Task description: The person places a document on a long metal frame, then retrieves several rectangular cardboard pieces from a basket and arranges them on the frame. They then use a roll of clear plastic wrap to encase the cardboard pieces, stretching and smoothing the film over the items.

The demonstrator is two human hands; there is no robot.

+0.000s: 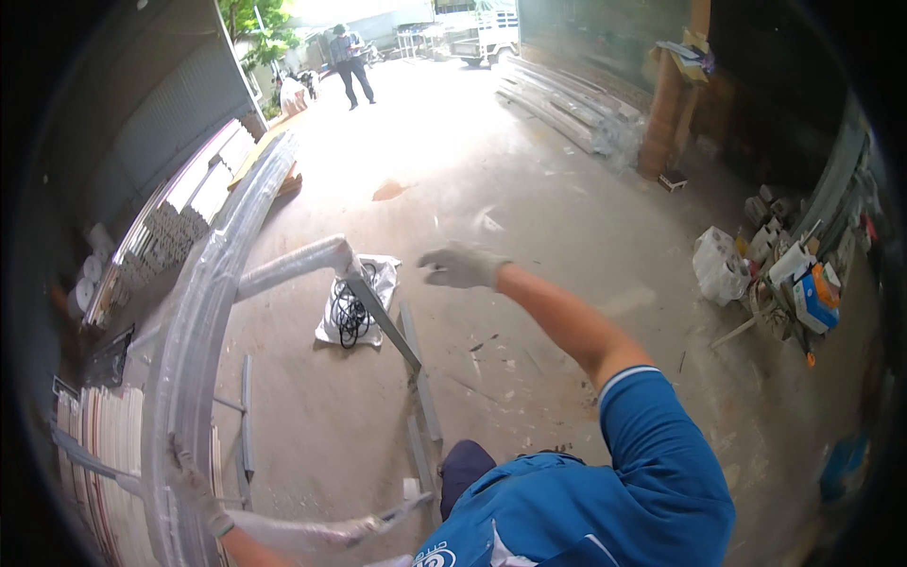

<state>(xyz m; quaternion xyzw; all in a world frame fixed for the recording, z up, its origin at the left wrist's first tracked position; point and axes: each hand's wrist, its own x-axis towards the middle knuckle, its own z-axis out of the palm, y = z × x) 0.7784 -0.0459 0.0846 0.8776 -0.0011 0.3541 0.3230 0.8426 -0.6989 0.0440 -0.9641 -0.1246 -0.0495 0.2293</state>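
Observation:
A long bundle wrapped in clear plastic (203, 312) runs from the lower left toward the far doorway, resting on a metal stand with a plastic-wrapped crossbar (293, 265). My left hand (196, 491), in a light work glove, lies along the near part of this bundle with its fingers stretched against the wrap. My right hand (463, 265), gloved too, is held out over the floor to the right of the stand. Its fingers are apart and slightly bent, with nothing in them. Beyond the crossbar, a coiled black cable (351, 314) sits on a white sack (385, 274).
Stacked pale profiles (175, 222) line the left wall. More long lengths (557, 99) lie at the back right, near an upright cardboard-wrapped piece (664, 123). A white plastic bag (721, 266) and a blue box (814, 300) sit on the right. A person (350, 61) stands far off.

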